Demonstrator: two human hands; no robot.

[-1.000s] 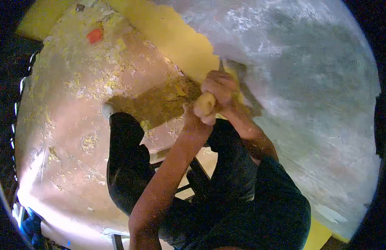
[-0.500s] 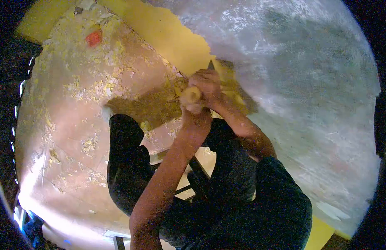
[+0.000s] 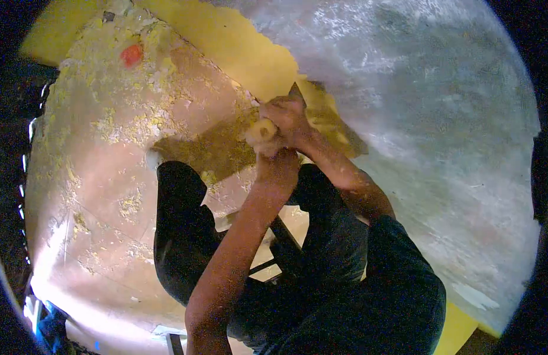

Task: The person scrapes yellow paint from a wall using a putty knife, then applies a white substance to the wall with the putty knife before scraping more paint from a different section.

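My left hand [image 3: 275,151] is closed around the lower part of a tool with a pale, rounded handle end [image 3: 264,129]. Just above it, my right hand [image 3: 289,118] wraps the same tool, fingers curled. Beyond the right-hand knuckles a dark pointed tip [image 3: 295,90] sticks out over the yellow surface. Both hands are close together above the border between the flaking, yellow-specked board [image 3: 102,177] and the yellow layer [image 3: 244,53]. Where the tool meets the surface is hidden by the hands.
A grey, whitish-streaked sheet [image 3: 445,106] covers the right side. A red patch [image 3: 132,55] marks the board at upper left. My dark-clothed legs [image 3: 185,236] are bent below the hands, with dark bars between them. Blue material [image 3: 51,328] lies at lower left.
Both hands and the tool have shifted slightly left and up. The tool's rounded end has moved left with them, and the dark tip now leans a little more to the left.
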